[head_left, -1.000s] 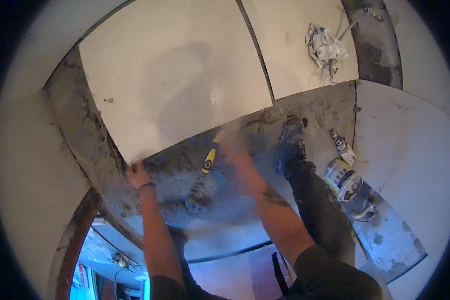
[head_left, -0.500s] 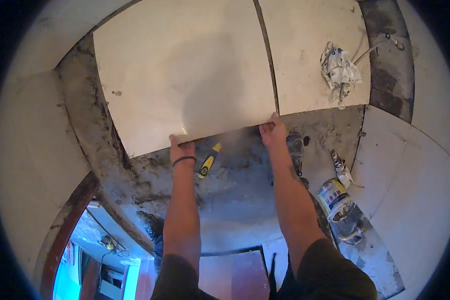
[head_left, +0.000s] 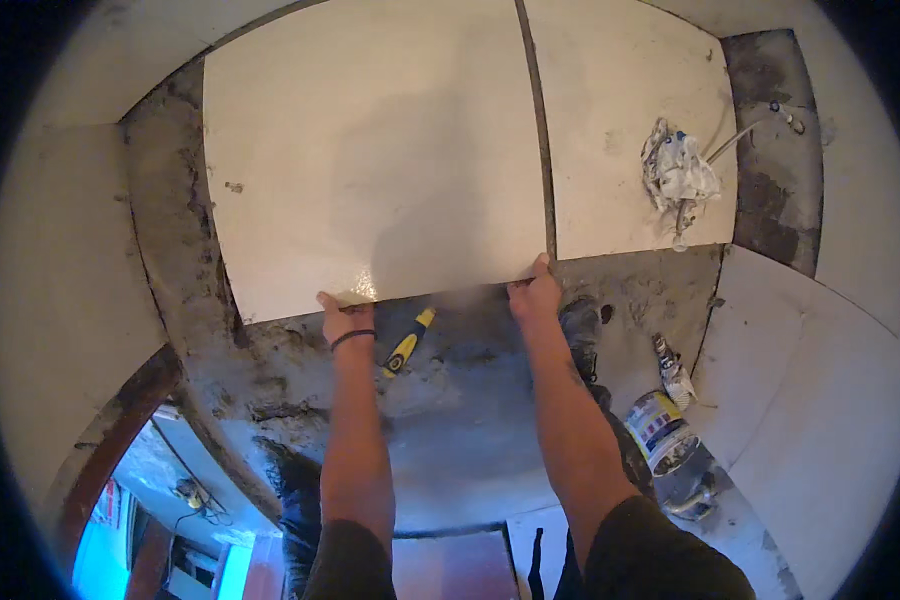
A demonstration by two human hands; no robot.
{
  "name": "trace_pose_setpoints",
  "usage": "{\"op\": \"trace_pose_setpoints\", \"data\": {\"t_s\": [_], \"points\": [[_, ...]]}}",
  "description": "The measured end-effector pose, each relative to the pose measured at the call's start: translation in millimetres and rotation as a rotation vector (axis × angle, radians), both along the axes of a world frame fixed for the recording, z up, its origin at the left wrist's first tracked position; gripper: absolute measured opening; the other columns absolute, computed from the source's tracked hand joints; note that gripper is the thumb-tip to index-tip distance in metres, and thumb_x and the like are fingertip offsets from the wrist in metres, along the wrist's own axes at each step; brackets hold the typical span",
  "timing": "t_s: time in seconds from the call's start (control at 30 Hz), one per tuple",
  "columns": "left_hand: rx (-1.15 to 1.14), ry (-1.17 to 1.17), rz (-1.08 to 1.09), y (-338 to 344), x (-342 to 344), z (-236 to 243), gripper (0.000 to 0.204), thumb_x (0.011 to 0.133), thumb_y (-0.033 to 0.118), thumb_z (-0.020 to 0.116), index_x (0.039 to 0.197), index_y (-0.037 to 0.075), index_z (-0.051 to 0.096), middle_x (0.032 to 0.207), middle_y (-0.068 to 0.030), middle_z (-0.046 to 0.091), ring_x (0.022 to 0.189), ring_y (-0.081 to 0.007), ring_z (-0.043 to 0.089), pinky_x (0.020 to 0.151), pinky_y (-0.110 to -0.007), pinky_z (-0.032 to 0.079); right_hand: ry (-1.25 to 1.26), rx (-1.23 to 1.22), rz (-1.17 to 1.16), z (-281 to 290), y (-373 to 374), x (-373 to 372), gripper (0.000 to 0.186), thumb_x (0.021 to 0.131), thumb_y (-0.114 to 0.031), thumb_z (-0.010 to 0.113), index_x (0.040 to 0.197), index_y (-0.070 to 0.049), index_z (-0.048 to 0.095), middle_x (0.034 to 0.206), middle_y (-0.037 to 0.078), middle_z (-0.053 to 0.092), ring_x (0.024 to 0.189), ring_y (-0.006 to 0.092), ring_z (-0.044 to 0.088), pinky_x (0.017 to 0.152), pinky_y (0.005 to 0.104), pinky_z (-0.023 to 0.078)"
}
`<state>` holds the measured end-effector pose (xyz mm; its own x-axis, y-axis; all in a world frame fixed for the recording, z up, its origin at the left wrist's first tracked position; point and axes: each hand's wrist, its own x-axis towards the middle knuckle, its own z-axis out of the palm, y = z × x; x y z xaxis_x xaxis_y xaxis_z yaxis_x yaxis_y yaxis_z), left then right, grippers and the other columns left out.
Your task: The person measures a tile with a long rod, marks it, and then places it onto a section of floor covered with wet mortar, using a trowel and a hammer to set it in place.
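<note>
A large cream tile (head_left: pixel 290 190) lies in front of me on the rough floor, and both my hands hold its near edge. My left hand (head_left: pixel 347 318), with a dark band at the wrist, grips near the left part of that edge, thumb on top and fingers curled below it. Close to the near right corner, my right hand (head_left: pixel 536 292) grips the same edge, its thumb at the gap beside the neighbouring tile (head_left: pixel 610 90). Between my hands, a tool with a yellow and black handle (head_left: pixel 407 345) lies on the floor; its far end is not distinct.
A crumpled white plastic bag (head_left: pixel 682 170) and a hose (head_left: pixel 738 143) lie on the right tile. At right stand a bucket (head_left: pixel 660 432) and a wrapped tube-like thing (head_left: pixel 673 372) by the tiled wall (head_left: pixel 780 360). A doorway frame (head_left: pixel 120 425) is at lower left.
The head view has shifted, so the floor and tiles sit lower in the picture. Both hands keep their grip, and the held tile seems turned slightly, its near left corner further left.
</note>
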<state>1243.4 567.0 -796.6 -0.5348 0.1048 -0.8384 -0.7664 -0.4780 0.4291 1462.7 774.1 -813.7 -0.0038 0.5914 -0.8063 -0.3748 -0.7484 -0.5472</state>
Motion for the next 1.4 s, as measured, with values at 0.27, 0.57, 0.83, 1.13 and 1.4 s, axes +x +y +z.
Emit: {"op": "trace_pose_setpoints", "data": {"t_s": [0.27,0.57,0.83,1.13,1.4], "points": [[-0.027,0.021,0.072,-22,-15,0,0.047,0.095,0.043,0.044,0.12,0.003,0.046,0.116,-0.0129,0.054,0.109,-0.0282,0.052,0.092,-0.046,0.048,-0.025,-0.082,-0.098,22,-25,-26,0.051,0.093,-0.044,0.049,0.12,0.0,0.05,0.115,0.012,0.056,0.099,0.0273,0.055,0.08,0.0417,0.048],[-0.181,-0.037,0.061,-37,-17,10,0.05,0.095,0.043,0.043,0.122,0.001,0.045,0.117,-0.0133,0.053,0.109,-0.0293,0.052,0.095,-0.046,0.045,-0.05,-0.156,-0.155,27,-41,-35,0.042,0.094,-0.034,0.051,0.121,-0.002,0.047,0.112,0.011,0.055,0.101,0.0286,0.055,0.081,0.0446,0.049],[-0.11,-0.004,0.012,-30,-12,30,0.051,0.094,0.044,0.045,0.124,0.002,0.043,0.121,-0.013,0.05,0.11,-0.0288,0.05,0.093,-0.047,0.045,0.024,-0.076,-0.147,57,-39,-23,0.041,0.094,-0.031,0.052,0.121,-0.001,0.045,0.117,0.012,0.052,0.103,0.0273,0.054,0.085,0.0455,0.048],[-0.086,0.094,-0.009,-11,-22,152,0.05,0.095,0.039,0.046,0.129,0.003,0.039,0.129,-0.0136,0.045,0.114,-0.0293,0.048,0.093,-0.051,0.044,-0.009,0.031,-0.109,164,-29,-25,0.036,0.093,-0.025,0.054,0.115,0.002,0.044,0.109,0.014,0.055,0.097,0.0272,0.057,0.08,0.0431,0.051],[-0.233,0.241,-0.219,17,-103,298,0.035,0.092,0.031,0.054,0.116,0.005,0.05,0.109,-0.0106,0.058,0.099,-0.0233,0.056,0.08,-0.042,0.049,-0.225,0.162,0.171,338,29,-85,0.032,0.086,-0.026,0.065,0.09,-0.004,0.042,0.079,0.009,0.056,0.064,0.0178,0.058,0.052,0.0297,0.05]]}}
